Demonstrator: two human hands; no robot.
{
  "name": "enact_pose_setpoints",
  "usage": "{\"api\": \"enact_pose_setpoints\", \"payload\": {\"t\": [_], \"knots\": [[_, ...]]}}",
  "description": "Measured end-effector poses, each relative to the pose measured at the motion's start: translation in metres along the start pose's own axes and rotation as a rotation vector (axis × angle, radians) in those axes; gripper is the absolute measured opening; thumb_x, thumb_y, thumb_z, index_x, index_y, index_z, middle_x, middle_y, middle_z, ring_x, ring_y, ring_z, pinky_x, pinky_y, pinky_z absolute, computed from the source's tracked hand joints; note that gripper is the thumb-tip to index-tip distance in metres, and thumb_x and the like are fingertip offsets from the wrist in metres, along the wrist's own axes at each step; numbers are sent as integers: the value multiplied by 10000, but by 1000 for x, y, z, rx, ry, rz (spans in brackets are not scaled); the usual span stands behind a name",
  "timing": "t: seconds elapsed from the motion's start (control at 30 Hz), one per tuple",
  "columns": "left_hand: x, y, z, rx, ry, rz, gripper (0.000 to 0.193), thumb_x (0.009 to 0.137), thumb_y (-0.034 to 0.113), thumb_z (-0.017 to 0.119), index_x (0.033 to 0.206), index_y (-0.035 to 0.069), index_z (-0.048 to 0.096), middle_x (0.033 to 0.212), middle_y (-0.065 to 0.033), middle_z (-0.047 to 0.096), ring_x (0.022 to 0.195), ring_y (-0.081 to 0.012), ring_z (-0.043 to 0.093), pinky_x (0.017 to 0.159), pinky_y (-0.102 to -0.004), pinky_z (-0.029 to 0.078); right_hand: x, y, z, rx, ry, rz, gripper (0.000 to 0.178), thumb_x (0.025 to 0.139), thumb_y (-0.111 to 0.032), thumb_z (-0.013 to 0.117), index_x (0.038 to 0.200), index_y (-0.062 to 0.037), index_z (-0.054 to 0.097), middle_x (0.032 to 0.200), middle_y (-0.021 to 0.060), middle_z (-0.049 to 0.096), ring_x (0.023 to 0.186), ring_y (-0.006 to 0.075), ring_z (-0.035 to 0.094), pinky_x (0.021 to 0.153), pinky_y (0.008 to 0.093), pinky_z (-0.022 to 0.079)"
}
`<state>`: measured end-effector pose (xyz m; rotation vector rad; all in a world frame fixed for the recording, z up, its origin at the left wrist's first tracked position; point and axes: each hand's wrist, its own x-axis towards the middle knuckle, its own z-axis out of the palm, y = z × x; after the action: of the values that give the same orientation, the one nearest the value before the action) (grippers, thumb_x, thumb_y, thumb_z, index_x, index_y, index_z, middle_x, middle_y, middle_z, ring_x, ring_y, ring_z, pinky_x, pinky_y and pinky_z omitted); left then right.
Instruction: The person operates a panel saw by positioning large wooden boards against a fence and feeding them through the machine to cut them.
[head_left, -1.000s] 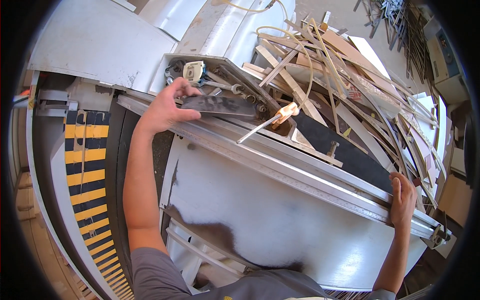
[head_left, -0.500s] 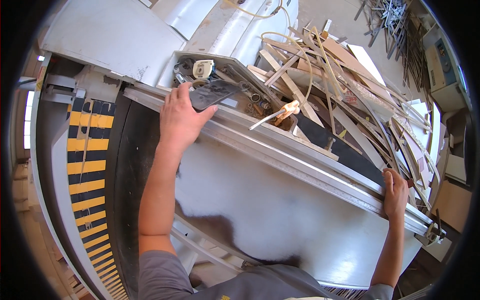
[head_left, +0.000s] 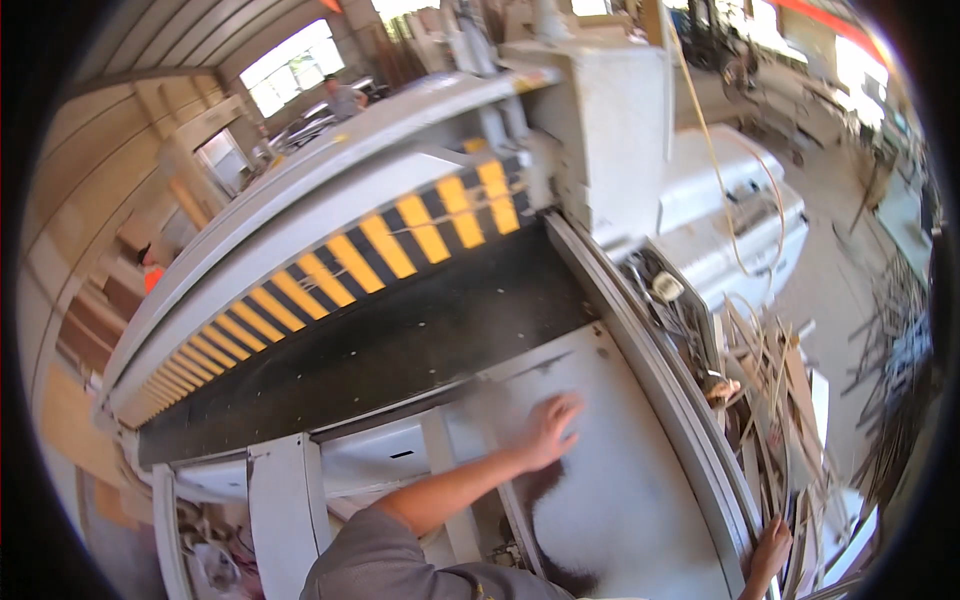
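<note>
My left hand (head_left: 550, 432) is over the pale metal table panel (head_left: 630, 450), its fingers apart and slightly smeared by motion; nothing shows in it. Whether it touches the panel I cannot tell. At the lower right, my right hand (head_left: 772, 545) curls around the outer edge of the long aluminium rail (head_left: 690, 440) that borders the panel. Beyond the panel lies a dark flat machine bed (head_left: 430, 340), under a guard with yellow and black stripes (head_left: 400, 245). A tool tray (head_left: 690, 320) sits outside the rail, with a small cream-coloured device (head_left: 666, 287) in it.
Wood offcuts (head_left: 790, 400) are heaped beside the rail on the right, with more strips (head_left: 890, 350) on the floor. Open frame bars (head_left: 285, 500) stand left of the panel. A yellow hose (head_left: 715, 150) hangs by a white machine housing (head_left: 625, 140). Another person (head_left: 345, 100) is far back.
My left hand has left the tool tray and the dark flat piece there, moving back over the panel. My view has swung left and up. The right hand stays on the rail.
</note>
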<state>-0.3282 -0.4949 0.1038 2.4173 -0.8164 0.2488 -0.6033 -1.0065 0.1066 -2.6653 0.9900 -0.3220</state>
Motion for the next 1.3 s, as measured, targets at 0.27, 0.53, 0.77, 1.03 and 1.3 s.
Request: {"api": "enact_pose_setpoints", "payload": {"t": [0.27, 0.53, 0.77, 1.03, 1.3], "knots": [[-268, 32, -89, -231, -58, -413, 301, 1010, 179, 643, 1309, 151, 657, 968, -170, 751, 917, -396, 716, 799, -479, 566, -2, 5, -10, -58, -181, 104, 669, 1114, -543, 367, 1290, 33, 659, 1273, 291, 673, 1186, 470, 624, 1003, 569, 476], [-485, 22, -181, -282, 384, -734, 297, 989, 205, 681, 1269, 109, 691, 1133, -202, 720, 1034, -398, 680, 895, -474, 549, -45, -19, 25, -405, 308, -457, 590, 1059, -463, 503, 1398, 7, 613, 1503, 316, 516, 1410, 467, 488, 1064, 603, 498], [-643, -56, -228, 526, 536, -1202, 676, 938, 236, 710, 1519, 30, 432, 1508, -228, 506, 1386, -425, 474, 1147, -554, 388, -240, -210, 76, 90, 267, -696, 529, 1016, -312, 646, 1453, -29, 556, 1469, 251, 589, 1268, 487, 597, 1041, 603, 497], [-678, -152, -287, 537, 618, -1405, 695, 978, 236, 654, 1576, 38, 361, 1646, -245, 346, 1541, -425, 297, 1282, -536, 236, -291, -333, 133, 31, 160, -705, 599, 1044, -352, 611, 1513, 3, 496, 1572, 283, 477, 1351, 504, 527, 1126, 617, 437], [-686, -283, -359, 557, 712, -1356, 713, 985, 264, 651, 1588, 43, 340, 1654, -240, 337, 1552, -424, 280, 1294, -543, 208, -245, -396, 256, -194, 397, -616, 669, 1066, -449, 550, 1486, 69, 498, 1500, 299, 538, 1346, 443, 557, 1113, 547, 456]]}}
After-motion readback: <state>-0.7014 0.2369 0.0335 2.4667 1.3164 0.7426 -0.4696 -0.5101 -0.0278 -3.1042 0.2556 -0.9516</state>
